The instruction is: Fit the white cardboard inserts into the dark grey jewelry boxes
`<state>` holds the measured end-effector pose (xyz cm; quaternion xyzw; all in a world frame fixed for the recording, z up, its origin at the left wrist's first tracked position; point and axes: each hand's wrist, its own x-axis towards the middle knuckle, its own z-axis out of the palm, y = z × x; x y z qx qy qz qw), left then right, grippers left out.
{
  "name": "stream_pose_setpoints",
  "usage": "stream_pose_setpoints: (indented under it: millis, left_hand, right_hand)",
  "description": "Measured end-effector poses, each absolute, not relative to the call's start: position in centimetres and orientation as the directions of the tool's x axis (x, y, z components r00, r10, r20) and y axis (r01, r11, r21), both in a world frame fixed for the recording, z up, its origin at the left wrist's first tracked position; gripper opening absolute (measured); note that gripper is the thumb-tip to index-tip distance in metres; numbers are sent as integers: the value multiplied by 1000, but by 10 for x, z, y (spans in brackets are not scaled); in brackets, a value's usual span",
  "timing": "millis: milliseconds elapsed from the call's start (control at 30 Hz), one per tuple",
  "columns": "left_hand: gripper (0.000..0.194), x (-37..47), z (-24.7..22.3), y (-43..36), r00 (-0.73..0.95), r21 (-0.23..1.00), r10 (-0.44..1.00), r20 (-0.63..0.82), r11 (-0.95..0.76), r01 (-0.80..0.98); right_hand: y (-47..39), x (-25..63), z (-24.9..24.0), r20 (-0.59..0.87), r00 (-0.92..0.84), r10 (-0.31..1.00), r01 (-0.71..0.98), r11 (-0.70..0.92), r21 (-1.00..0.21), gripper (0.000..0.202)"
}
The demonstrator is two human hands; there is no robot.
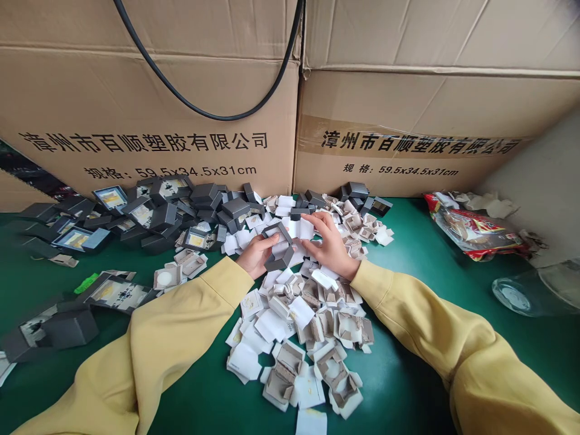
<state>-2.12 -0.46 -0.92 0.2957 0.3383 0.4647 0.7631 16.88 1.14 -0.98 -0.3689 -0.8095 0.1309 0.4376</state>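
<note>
My left hand is closed around a small dark grey hinged box, which stands opened out and tilted. To its right is my right hand, its thumb and forefinger spread apart. A white card piece shows between those fingertips; whether they touch it I cannot tell. Below both hands lies a heap of folded white card inserts, some with their grey inner sides up. More dark grey boxes are piled behind my left hand, several opened with pale printed linings.
Two large cardboard cartons stand at the back of the green table, and a black cable hangs before them. On the right are a red plastic food packet and a clear glass. More opened boxes lie left.
</note>
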Motion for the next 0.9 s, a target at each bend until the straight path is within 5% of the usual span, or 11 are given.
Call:
stream_pose_setpoints:
  millis: [733,900]
  left_hand:
    - [36,-25,-14,-6,380,804,894,-237,400,-440]
    - [35,-23,-12,-7,347,812,910,-228,374,-447]
  right_hand:
    - [10,168,-9,524,-444,727,403,684,-608,34]
    - [12,168,-9,573,-431,697,471,715,-516,38]
